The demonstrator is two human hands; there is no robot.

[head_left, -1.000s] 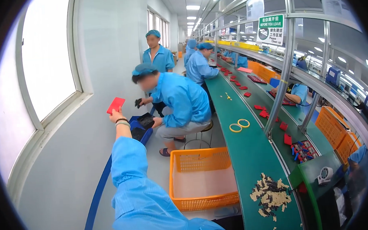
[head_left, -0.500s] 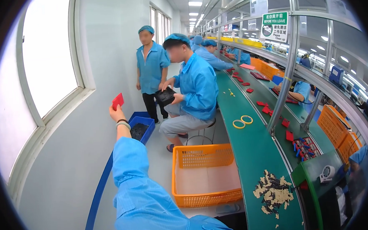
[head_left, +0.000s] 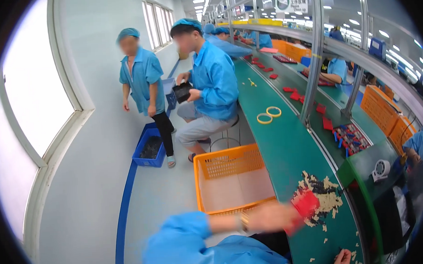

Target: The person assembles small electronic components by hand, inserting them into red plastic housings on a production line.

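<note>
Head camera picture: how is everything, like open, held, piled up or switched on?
Red piece, held in left hand, blurred
Right hand, partly cut off, grip unclear
Tan and black scraps, loosely piled
Orange crate, open-topped
Blue bin, holding black pieces
Yellow rings, lying flat
Black box, held by seated person
Ceiling lights, on

Two rings of yellow tape (head_left: 265,123) lie touching midway across the green worktop (head_left: 278,143), and farther up, nearer its left edge, sits a yellow scrap (head_left: 252,83). An orange plastic crate (head_left: 229,162) stands on the floor just beside that left edge. Beyond it a seated co-worker (head_left: 213,80) in a blue jacket, on a round stool (head_left: 234,123), holds a black tray (head_left: 182,92). Another co-worker (head_left: 142,78) stands next to a blue bin (head_left: 149,163) of black pieces. Past the worktop's right edge I spot a white tape roll (head_left: 377,174).
</note>
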